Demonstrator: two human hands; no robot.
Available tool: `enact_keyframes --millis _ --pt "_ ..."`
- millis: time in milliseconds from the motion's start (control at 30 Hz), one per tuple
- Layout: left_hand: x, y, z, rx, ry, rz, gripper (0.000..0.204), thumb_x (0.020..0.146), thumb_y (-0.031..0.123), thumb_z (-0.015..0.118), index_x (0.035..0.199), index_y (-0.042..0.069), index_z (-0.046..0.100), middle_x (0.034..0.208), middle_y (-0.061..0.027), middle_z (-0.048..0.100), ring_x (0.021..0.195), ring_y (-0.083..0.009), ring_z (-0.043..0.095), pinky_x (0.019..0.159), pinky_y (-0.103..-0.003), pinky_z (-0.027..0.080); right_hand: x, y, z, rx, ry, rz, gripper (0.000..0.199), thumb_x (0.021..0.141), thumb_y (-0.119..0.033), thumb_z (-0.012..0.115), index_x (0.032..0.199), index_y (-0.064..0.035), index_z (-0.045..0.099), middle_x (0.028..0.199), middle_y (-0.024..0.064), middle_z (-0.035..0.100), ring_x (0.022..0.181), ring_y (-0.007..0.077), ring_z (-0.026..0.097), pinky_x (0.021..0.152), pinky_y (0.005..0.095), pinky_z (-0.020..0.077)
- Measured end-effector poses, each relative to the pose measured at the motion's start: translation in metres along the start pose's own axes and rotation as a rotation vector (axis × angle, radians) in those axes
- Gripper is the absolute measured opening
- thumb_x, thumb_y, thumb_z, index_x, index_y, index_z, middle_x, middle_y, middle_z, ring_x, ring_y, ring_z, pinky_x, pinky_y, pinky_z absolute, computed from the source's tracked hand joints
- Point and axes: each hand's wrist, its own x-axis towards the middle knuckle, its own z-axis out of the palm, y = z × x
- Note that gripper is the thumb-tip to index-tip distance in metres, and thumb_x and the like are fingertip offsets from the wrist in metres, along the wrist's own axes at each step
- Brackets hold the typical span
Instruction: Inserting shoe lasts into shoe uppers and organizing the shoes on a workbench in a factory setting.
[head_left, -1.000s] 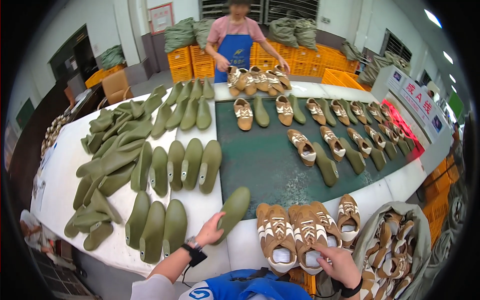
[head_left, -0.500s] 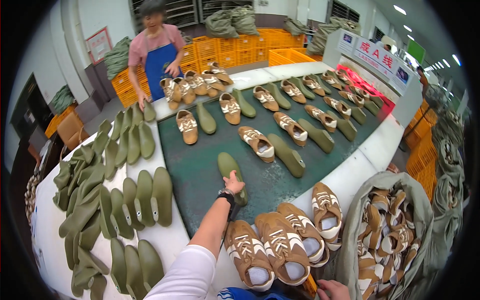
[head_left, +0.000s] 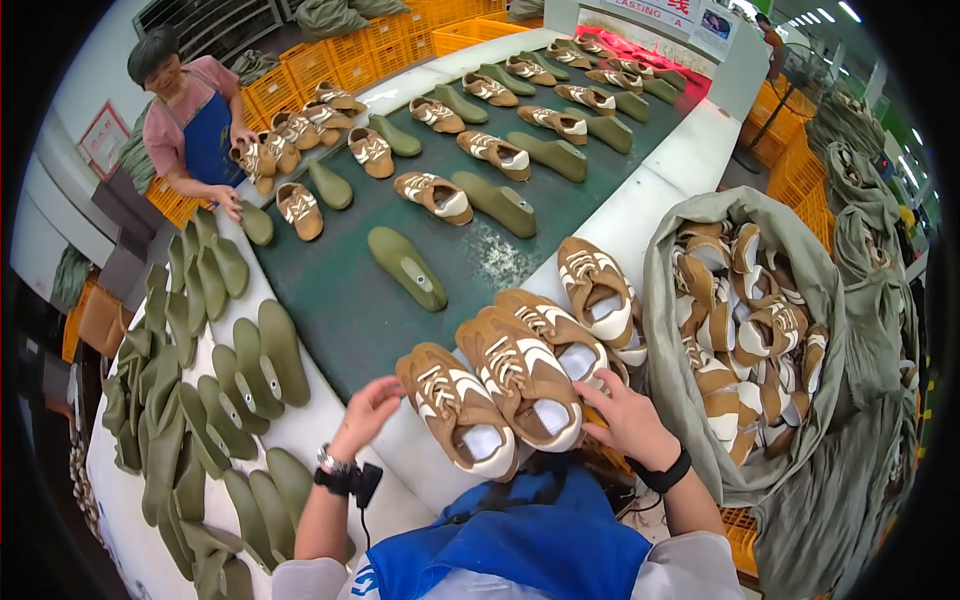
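Brown-and-white lace-up shoes stand by the table's near edge: a left shoe point(head_left: 452, 405), a middle shoe point(head_left: 515, 375) and others behind. My left hand point(head_left: 368, 412) hovers beside the left shoe's toe, fingers apart, holding nothing. At the heel of the middle shoe is my right hand point(head_left: 632, 425), its fingers spread and the tips at or very near the heel. Beyond the shoes a green shoe last point(head_left: 405, 268) lies alone on the dark green belt point(head_left: 335, 300). Farther along, shoes and green lasts sit side by side in rows.
Many green lasts point(head_left: 265, 375) cover the white table on the left. A grey sack point(head_left: 665, 350) full of shoes stands at the right. Across the belt a co-worker in a blue apron point(head_left: 208, 140) touches a last point(head_left: 256, 224). Orange crates point(head_left: 335, 68) line the back.
My left hand has let go of the green last and drawn back toward the near shoes. My right hand has come up to the middle shoe's heel. The whole view has shifted.
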Motion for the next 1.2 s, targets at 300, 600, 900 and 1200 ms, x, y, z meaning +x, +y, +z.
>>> enact_keyframes --millis 300,600,900,1200 --pt "-0.080 0.026 0.083 0.606 0.209 0.351 0.039 0.078 0.011 0.062 0.115 0.003 0.053 0.117 -0.0175 0.054 0.108 -0.0330 0.053 0.090 -0.037 0.045 0.006 -0.023 0.030 -0.024 -0.133 -0.306 0.034 0.067 -0.023 0.073 0.096 -0.0100 0.060 0.101 0.0088 0.059 0.083 0.0270 0.060 0.066 0.0371 0.0497" --pt "-0.097 0.036 0.070 0.587 0.257 0.415 0.038 0.079 0.011 0.061 0.116 0.003 0.052 0.116 -0.0172 0.055 0.107 -0.0330 0.053 0.091 -0.038 0.045 0.039 -0.030 -0.027 1.945 0.159 0.271 0.056 0.092 -0.050 0.038 0.127 -0.0058 0.046 0.121 0.0125 0.055 0.107 0.0243 0.055 0.094 0.0376 0.0431" --pt "-0.138 0.008 0.044 0.631 0.371 0.305 0.034 0.081 0.015 0.059 0.112 0.002 0.054 0.104 -0.0189 0.060 0.096 -0.0348 0.057 0.085 -0.040 0.046 0.167 -0.093 -0.056 1.481 -0.138 -0.072 0.036 0.092 -0.031 0.048 0.114 -0.0036 0.053 0.104 0.0022 0.060 0.090 0.0125 0.057 0.071 0.0248 0.0443" --pt "-0.221 -0.039 0.022 0.635 0.760 0.019 0.030 0.078 0.014 0.062 0.105 0.002 0.057 0.098 -0.0185 0.061 0.092 -0.0350 0.058 0.081 -0.040 0.047 0.374 -0.159 0.079 0.069 -0.146 -0.507 0.031 0.074 -0.030 0.066 0.096 -0.0084 0.064 0.090 0.0169 0.064 0.085 0.0325 0.062 0.076 0.0405 0.0490"
